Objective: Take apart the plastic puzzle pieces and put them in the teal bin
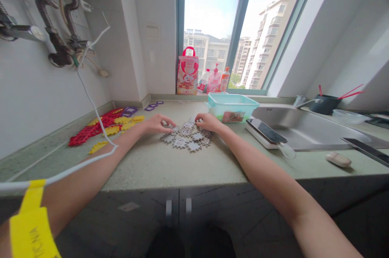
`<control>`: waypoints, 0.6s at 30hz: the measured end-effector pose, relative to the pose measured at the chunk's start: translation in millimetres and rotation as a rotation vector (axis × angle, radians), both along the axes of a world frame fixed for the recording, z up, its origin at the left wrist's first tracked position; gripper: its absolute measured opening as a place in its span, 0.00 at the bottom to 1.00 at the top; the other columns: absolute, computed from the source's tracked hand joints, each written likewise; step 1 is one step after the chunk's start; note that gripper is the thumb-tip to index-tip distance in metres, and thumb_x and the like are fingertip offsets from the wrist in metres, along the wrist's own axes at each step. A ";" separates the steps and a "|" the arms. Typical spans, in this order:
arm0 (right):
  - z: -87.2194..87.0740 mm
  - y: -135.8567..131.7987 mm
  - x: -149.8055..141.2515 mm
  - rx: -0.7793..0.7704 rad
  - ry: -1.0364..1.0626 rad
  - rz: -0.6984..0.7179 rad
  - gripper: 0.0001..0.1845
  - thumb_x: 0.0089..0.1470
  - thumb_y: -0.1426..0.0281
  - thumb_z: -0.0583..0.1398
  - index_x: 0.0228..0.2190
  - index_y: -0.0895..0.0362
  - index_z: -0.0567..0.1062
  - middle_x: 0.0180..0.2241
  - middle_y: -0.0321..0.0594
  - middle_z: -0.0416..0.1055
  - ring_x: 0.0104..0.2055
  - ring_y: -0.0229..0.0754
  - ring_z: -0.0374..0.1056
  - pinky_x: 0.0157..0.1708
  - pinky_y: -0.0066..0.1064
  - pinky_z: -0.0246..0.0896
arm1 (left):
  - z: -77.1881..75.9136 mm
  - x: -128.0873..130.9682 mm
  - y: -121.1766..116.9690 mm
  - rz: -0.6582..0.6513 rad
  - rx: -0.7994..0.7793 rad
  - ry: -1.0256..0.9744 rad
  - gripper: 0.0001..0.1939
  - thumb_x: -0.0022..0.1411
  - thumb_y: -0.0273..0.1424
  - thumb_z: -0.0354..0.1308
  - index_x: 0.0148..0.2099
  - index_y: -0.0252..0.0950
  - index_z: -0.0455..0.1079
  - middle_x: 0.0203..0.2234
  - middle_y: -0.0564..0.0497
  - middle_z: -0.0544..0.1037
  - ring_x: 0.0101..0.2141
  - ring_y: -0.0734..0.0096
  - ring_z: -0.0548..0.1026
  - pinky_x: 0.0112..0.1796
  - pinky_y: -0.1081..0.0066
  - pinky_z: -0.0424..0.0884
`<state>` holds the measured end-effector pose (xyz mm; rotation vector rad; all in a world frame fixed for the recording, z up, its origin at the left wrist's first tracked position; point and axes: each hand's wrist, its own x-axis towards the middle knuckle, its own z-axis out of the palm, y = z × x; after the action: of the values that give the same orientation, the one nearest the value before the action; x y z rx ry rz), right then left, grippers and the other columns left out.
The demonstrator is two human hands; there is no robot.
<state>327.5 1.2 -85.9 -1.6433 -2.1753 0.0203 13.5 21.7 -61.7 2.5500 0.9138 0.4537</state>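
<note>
A loose pile of grey interlocking plastic tiles (180, 143) with toothed edges, some with window-like openings, lies on the counter between my hands. At the pile's left edge is my left hand (158, 123); its index finger and thumb are apart and reach the nearest tiles. My right hand (209, 122) is over the pile's right back side, with fingers curled and pinched on a grey tile that they mostly hide. Left of my left forearm are red tiles (101, 128), yellow tiles (112, 130) and purple tiles (130, 111).
Behind my right hand stands a turquoise plastic tub (234, 104). A phone (266, 130) rests on a white box beside the steel sink (291, 126). A white cable (94, 104) hangs across my left forearm. Bottles (214, 80) and a pink bag (187, 74) line the windowsill.
</note>
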 end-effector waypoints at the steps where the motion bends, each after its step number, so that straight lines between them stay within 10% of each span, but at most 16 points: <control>1: 0.4 -0.6 0.0 0.004 0.003 -0.008 0.13 0.59 0.68 0.65 0.46 0.51 0.83 0.48 0.39 0.81 0.49 0.48 0.76 0.48 0.32 0.68 | -1.1 -1.1 2.1 0.008 0.003 -0.004 0.23 0.57 0.49 0.66 0.51 0.45 0.83 0.48 0.52 0.84 0.49 0.59 0.78 0.48 0.68 0.73; 8: 9.5 -7.1 -4.7 0.102 0.088 -0.063 0.17 0.59 0.66 0.65 0.50 0.53 0.81 0.47 0.42 0.82 0.44 0.47 0.78 0.47 0.34 0.71 | -7.2 -3.5 9.9 0.155 0.079 0.036 0.26 0.57 0.53 0.65 0.52 0.45 0.83 0.45 0.51 0.85 0.45 0.62 0.79 0.45 0.71 0.73; 18: 6.8 -15.4 -21.4 0.139 0.150 0.273 0.14 0.59 0.68 0.67 0.47 0.51 0.83 0.41 0.37 0.83 0.44 0.43 0.78 0.49 0.32 0.69 | -21.5 -7.7 28.7 0.394 0.268 0.103 0.25 0.62 0.50 0.58 0.51 0.40 0.83 0.43 0.46 0.85 0.44 0.57 0.80 0.44 0.68 0.72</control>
<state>306.1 -14.2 -79.1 -1.2218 -2.2137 0.0667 5.8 50.5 -83.2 2.6475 1.4961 0.5957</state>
